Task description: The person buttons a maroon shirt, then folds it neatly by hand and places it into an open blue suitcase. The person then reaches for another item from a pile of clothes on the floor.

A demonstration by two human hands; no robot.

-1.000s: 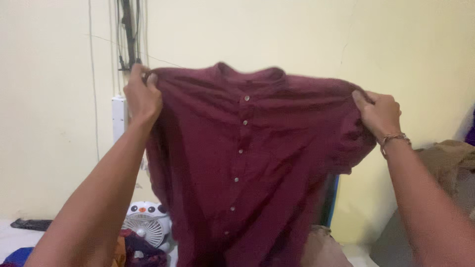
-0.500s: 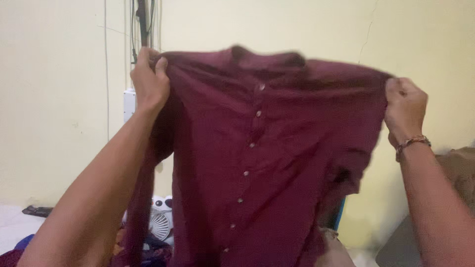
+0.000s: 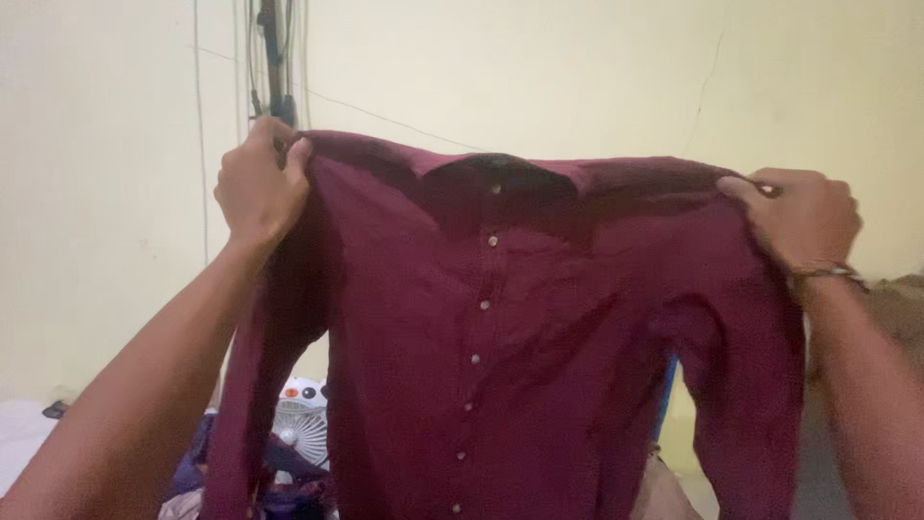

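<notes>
The maroon shirt (image 3: 500,337) hangs in front of the person at chest height, button placket facing them, long axis vertical. The left hand (image 3: 255,183) pinches one shoulder seam, the right hand (image 3: 804,220) the other — both clenched on cloth, level, equally near. No containers are visible — only a small white fan (image 3: 303,424) stands behind.

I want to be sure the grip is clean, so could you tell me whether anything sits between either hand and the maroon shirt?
Nothing visible does. The left hand and the right hand each pinch a shoulder of the maroon shirt directly, holding it spread out against the pale wall.
</notes>
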